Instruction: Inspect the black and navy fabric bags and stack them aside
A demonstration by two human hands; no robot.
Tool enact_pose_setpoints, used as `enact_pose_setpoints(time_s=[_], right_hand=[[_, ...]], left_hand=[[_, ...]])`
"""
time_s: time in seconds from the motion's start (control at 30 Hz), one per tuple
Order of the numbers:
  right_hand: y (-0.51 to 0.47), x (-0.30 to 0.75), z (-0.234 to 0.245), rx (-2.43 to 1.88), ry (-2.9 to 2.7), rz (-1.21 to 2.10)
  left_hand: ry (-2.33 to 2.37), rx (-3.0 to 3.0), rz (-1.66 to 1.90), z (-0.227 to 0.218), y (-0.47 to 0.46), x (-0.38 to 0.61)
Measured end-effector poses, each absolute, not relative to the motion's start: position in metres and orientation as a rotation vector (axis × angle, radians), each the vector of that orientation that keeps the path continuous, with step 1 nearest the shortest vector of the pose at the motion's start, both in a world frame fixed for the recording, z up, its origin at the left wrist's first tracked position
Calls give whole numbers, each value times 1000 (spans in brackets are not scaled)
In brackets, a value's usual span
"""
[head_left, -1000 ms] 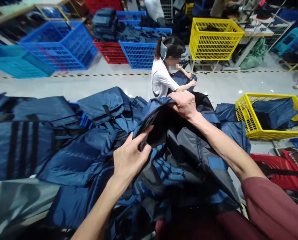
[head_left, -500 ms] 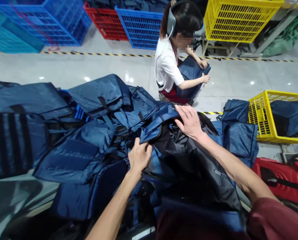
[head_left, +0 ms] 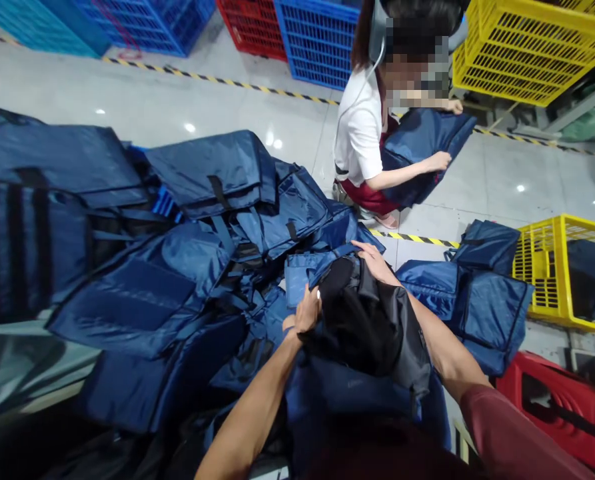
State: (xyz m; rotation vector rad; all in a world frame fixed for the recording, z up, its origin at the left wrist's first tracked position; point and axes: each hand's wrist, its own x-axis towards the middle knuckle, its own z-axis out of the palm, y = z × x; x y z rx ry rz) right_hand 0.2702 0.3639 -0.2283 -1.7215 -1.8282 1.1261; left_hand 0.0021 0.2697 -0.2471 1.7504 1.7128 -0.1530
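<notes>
A blue bag [head_left: 362, 313] with black lining and dark grey fabric bunched on top is in front of my body, its blue edge facing away from me. My left hand [head_left: 308, 311] is closed on the near-left part of that edge. At the far right of the same edge is my right hand [head_left: 374, 260], its fingers bent over the fabric and partly hidden by it. Dark blue cloth of the bag hangs down toward me. A flat light-blue bag panel [head_left: 297, 277] lies just beyond my left hand.
Blue bags [head_left: 212, 173] are heaped on the left, with more [head_left: 492, 300] on the right. A yellow crate [head_left: 547, 267] holds bags; a red bag [head_left: 552, 400] lies below. A co-worker [head_left: 360, 127] crouches ahead holding a blue bag. Crates [head_left: 317, 40] line the back.
My hands have drawn closer together and the bag's blue edge has come nearer, its black lining now more bunched. The co-worker has raised the other bag. The view has shifted.
</notes>
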Motion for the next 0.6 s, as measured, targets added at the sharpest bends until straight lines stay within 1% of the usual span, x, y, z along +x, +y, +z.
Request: enact_pose_setpoints(time_s=[0.1, 0.17, 0.27, 0.33, 0.4, 0.47, 0.53, 0.6], right_hand=[[363, 281, -215, -1835, -1777, 1174], [361, 290, -190, -1822, -1704, 1191], [352, 301, -128, -1634, -1712, 1290], [334, 305, -79, -1502, -1883, 1319], [305, 305, -38, -1457, -2107, 1240], [266, 299, -14, -1560, -2221, 1062], [225, 287, -9, -1766, -2126, 870], [192, 275, -20, -1963, -1866, 709]], left_hand=[[1684, 1776, -111, -244, 283, 5], [1660, 1799, -71, -231, 284, -3], [1683, 1909, 28, -200, 274, -24], [1708, 2064, 142, -174, 267, -33], [1669, 2208, 276, -149, 261, -32], [1509, 2254, 346, -129, 256, -23], [1351, 2149, 315, -122, 251, -11], [1282, 1919, 235, -128, 246, -4]])
